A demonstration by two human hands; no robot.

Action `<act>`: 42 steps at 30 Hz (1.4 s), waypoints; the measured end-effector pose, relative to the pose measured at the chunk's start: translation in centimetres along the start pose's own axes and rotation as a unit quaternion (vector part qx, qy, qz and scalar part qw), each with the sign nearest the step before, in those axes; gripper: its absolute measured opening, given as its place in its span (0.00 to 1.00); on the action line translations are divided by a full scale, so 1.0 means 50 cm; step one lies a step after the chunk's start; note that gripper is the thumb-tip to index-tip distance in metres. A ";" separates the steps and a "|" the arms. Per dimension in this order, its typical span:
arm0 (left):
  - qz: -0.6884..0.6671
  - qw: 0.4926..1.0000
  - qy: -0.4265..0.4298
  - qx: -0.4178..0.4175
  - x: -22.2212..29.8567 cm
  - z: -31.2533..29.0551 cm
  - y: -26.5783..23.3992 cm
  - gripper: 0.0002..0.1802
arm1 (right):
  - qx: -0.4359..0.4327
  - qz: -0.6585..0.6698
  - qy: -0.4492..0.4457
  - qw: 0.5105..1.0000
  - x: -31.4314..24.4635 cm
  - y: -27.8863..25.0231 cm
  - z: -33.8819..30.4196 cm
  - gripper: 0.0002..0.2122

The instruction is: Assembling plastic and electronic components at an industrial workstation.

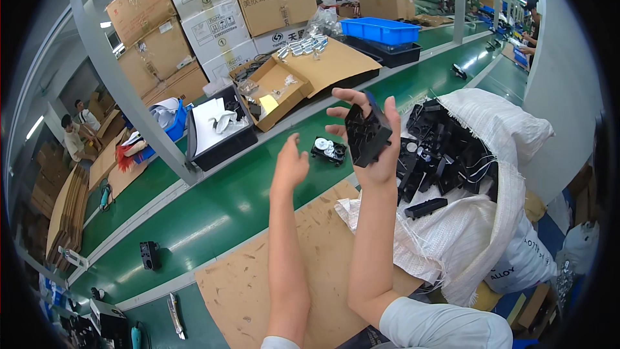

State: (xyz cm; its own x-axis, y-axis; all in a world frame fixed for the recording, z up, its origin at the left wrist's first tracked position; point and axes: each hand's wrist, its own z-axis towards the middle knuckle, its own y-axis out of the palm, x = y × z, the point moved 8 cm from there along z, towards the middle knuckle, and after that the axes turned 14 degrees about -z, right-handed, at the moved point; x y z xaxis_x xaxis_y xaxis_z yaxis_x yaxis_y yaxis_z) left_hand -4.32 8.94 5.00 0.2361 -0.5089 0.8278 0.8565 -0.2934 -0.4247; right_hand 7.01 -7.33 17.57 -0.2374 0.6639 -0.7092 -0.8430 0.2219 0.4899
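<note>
Above the green conveyor belt, the right hand grips a black moulded plastic housing, thumb along one side and spread fingers on the other. The left hand is empty, its fingers loosely bent and parted, and touches nothing; nearest to it on the belt lies a black gear assembly with white gear wheels on its upper face. To the right, a white woven sack gapes over a heap of similar black mouldings, one stray piece resting on its folded lip.

The step in hand appears to be the handling or inspection of a single housing between sack and belt. The next move seems to call for turning the housing to a suitable face and bringing the free hand to steady it, or laying it on the belt clear of the gear assembly.

The housing is roughly box-shaped, dark throughout and tilted on edge; its recessed, ribbed interior faces the viewer, with no white wheels visible inside. Finer detail is lost in shadow.
</note>
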 end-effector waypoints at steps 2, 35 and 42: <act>-0.012 0.998 -0.042 -0.038 -0.039 0.003 0.032 0.36 | 0.020 0.032 -0.006 0.999 0.000 -0.009 0.002 0.32; 0.193 0.980 -0.029 -0.036 -0.095 -0.031 -0.070 0.11 | 0.085 -0.187 0.002 0.979 0.026 -0.017 0.001 0.34; 0.202 0.977 0.063 -0.013 0.009 -0.023 -0.073 0.09 | 0.123 -0.430 -0.041 0.894 0.032 -0.029 0.009 0.26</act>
State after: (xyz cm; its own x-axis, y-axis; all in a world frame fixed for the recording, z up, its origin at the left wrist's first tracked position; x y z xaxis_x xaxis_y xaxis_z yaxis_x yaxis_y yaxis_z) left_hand -7.90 8.86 6.49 0.4927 -0.6823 0.5402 0.6933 -0.0675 -0.7175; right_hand 8.07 -6.26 15.98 0.4915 0.2212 -0.8423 -0.5635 0.8182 -0.1139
